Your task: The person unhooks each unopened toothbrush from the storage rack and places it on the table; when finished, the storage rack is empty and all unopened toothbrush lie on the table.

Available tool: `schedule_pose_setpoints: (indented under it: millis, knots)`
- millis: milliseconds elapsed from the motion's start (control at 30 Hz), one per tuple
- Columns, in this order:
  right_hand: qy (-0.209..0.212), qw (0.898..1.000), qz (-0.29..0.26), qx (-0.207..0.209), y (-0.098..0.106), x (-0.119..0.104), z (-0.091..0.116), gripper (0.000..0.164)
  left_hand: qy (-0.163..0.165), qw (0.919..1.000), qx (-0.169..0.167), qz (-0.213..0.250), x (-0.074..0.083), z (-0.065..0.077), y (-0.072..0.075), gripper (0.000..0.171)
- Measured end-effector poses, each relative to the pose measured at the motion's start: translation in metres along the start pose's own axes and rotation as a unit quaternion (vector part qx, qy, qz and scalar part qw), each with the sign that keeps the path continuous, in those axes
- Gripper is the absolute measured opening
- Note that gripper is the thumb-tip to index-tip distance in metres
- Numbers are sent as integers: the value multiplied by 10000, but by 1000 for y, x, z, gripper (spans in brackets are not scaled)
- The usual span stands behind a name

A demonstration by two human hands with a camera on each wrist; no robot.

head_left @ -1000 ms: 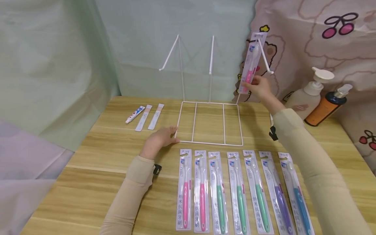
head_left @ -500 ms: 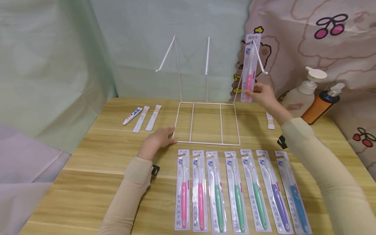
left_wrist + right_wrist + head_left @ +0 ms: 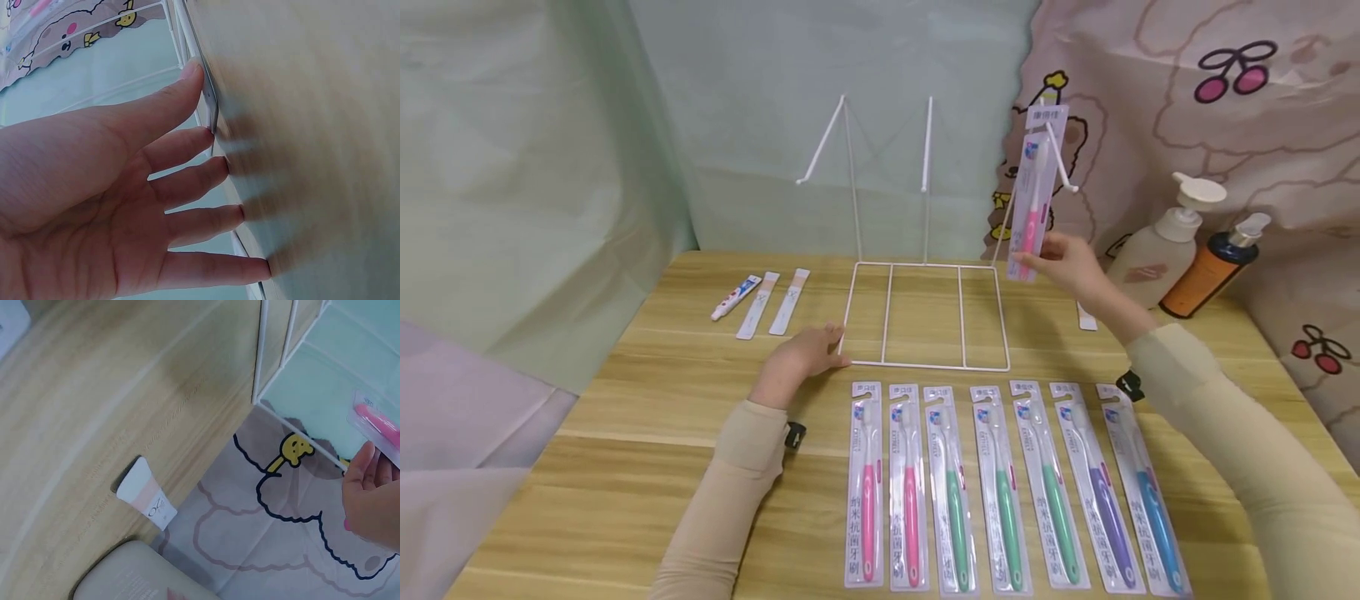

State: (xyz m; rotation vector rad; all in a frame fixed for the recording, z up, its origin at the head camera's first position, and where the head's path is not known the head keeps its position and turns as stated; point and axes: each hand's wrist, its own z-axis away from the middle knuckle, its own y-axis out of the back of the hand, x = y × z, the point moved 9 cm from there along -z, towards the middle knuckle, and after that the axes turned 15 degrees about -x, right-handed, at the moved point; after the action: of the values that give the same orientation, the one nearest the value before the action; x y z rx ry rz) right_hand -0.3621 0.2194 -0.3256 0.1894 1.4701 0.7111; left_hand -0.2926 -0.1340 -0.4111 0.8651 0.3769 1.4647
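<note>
In the head view my right hand pinches the lower end of a packaged pink toothbrush, its card upright at the right prong of a white wire rack. The prong crosses the card's top. In the right wrist view, fingers and thumb hold the pack's end around the pink handle. My left hand rests at the rack's front left corner. In the left wrist view its fingers are straight, tips on the wooden table, the thumb against the wire. The rack's left and middle prongs carry nothing.
A row of several packaged toothbrushes lies in front of the rack. To its left lie a small toothpaste tube and two slim sachets. A pump bottle and an orange spray bottle stand right, near another sachet.
My right hand has lowered the packaged pink toothbrush at the right prong. The left hand stays at the rack's corner. The head view has shifted slightly.
</note>
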Motion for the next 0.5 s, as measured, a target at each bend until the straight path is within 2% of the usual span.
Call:
schedule_pose_setpoints:
  millis: [100, 267, 500]
  knots:
    - [80, 9999, 21, -64, -4, 0, 6, 62, 11, 10000, 10, 20, -1, 1, 0, 67]
    - [-24, 9998, 100, -181, -8, 2, 20, 62, -6, 10000, 2, 3, 0, 1, 1, 67]
    - [-77, 9996, 254, -131, -6, 7, 38, 55, -41, 10000, -39, -4, 2, 1, 1, 67]
